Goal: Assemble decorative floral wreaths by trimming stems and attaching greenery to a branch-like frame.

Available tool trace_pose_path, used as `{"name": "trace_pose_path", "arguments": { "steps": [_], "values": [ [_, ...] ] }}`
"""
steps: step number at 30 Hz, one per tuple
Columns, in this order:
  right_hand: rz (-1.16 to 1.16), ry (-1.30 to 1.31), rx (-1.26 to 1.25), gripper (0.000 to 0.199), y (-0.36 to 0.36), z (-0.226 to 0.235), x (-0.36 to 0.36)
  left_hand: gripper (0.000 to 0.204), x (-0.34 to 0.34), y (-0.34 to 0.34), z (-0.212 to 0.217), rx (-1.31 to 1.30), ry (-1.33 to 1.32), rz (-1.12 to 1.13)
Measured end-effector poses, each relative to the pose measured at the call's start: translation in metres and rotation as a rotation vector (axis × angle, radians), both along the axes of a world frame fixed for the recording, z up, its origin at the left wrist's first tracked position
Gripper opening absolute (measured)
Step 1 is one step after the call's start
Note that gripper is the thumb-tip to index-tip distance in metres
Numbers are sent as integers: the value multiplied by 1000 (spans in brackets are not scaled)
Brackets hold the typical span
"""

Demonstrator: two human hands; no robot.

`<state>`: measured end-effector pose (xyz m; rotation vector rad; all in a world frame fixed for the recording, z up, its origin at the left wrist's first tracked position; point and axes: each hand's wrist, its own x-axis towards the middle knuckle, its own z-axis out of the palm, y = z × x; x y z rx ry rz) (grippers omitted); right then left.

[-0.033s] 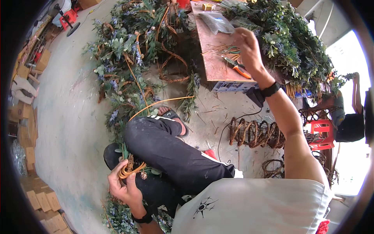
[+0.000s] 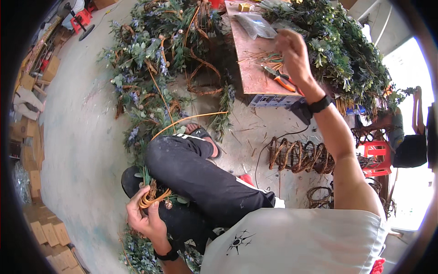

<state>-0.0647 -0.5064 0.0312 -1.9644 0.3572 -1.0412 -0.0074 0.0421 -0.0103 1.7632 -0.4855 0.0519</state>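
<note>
Low on the left, my left hand (image 2: 147,221) pinches a looped bundle of tan cane (image 2: 157,199) between thumb and fingers, above my dark trouser leg. A green needle sprig (image 2: 146,176) and a small pine cone (image 2: 168,204) show at the bundle. My right hand (image 2: 293,55) is raised over the pink-topped table (image 2: 250,83), its fingers bent and blurred; whether they hold anything is unclear. Near it lie a clear plastic bag (image 2: 255,25), orange-handled pliers (image 2: 279,79) and scattered thin cane sticks (image 2: 259,58).
A leafy garland with blue flowers (image 2: 134,98) spreads over the floor ahead. More greenery (image 2: 340,50) is heaped on the table's right. Coiled vine frames (image 2: 299,156) lie at right by a red stool (image 2: 377,157). Cardboard boxes (image 2: 48,233) line the left; a fan (image 2: 82,28) stands far left.
My right hand has shifted slightly to the right above the table, and its fingers are bent a little differently. My left hand keeps its grip on the cane bundle.
</note>
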Motion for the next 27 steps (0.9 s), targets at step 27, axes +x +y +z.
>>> {"name": "trace_pose_path", "arguments": {
  "steps": [27],
  "values": [
    [1128, 209, -591, 32, 223, -8, 64, 43, 2, -6, -13, -134, -69, -9]
  ]
}}
